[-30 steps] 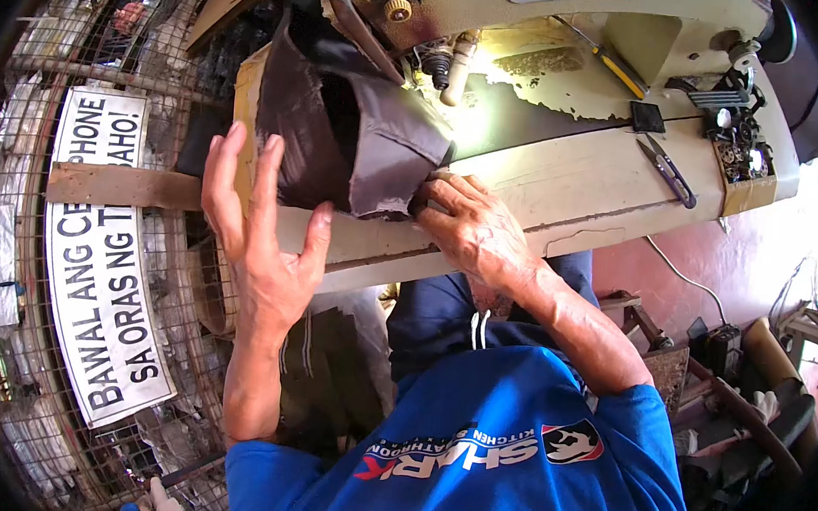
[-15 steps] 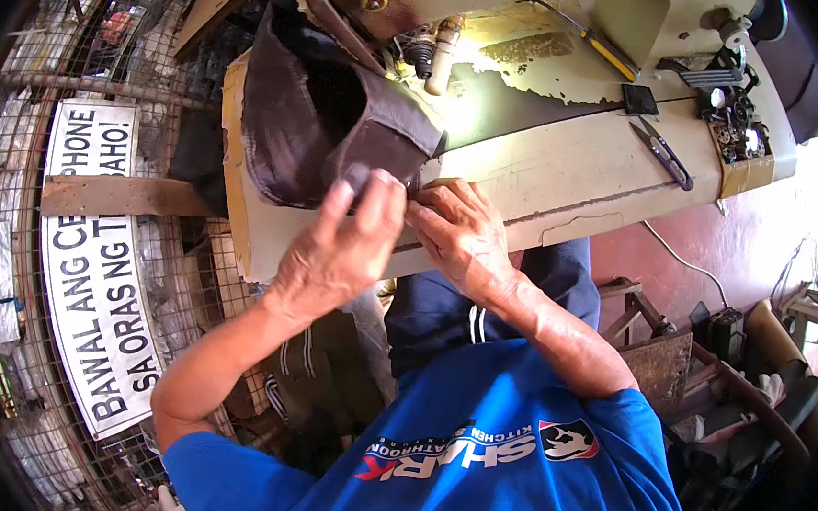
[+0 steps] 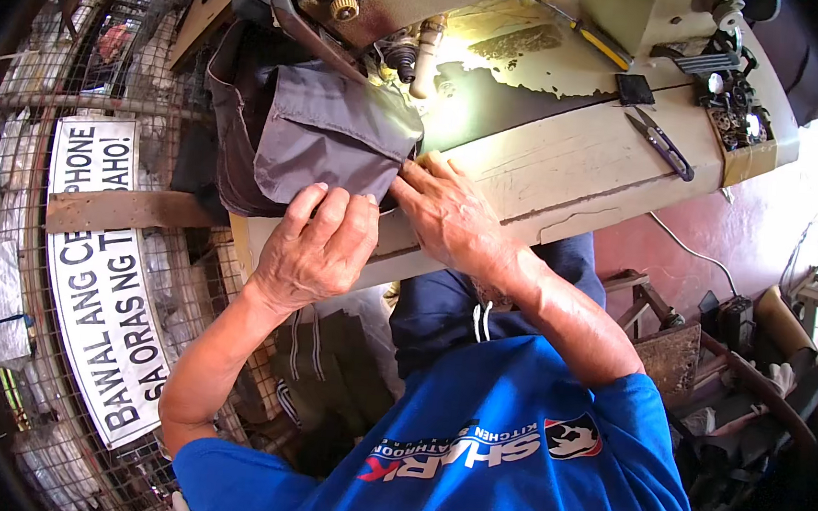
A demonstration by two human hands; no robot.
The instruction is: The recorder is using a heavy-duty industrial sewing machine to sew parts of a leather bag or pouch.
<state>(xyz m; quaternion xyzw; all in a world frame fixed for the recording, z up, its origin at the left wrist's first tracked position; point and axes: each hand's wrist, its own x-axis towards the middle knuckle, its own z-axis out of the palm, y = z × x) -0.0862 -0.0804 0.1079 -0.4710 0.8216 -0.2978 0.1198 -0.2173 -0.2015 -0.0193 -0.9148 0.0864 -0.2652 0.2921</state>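
Observation:
A dark grey-brown fabric bag point(image 3: 326, 143) with a flat flap or pocket panel lies on the left of the sewing table. Its right part reaches under the head of a sewing machine point(image 3: 344, 7), next to the bright lamp spot. My left hand point(image 3: 318, 248) is closed on the bag's near edge, fingers curled over it with the thumb hidden. At the bag's right edge, my right hand point(image 3: 451, 216) pinches the cloth near a corner; its fingertips are partly covered by the fabric. The needle area is hard to make out in the glare.
On the pale sewing table point(image 3: 569, 177) lie thread snips point(image 3: 663, 144), a screwdriver with a yellow handle point(image 3: 603, 46), a small black square point(image 3: 636, 91) and a tray of metal parts point(image 3: 736, 123). A wire grid with a white sign point(image 3: 101, 327) stands at the left.
The bag has been turned and laid flatter, so its panel now faces up and the dark opening is gone. My left hand has come down onto the near edge; my right hand stays at the right edge.

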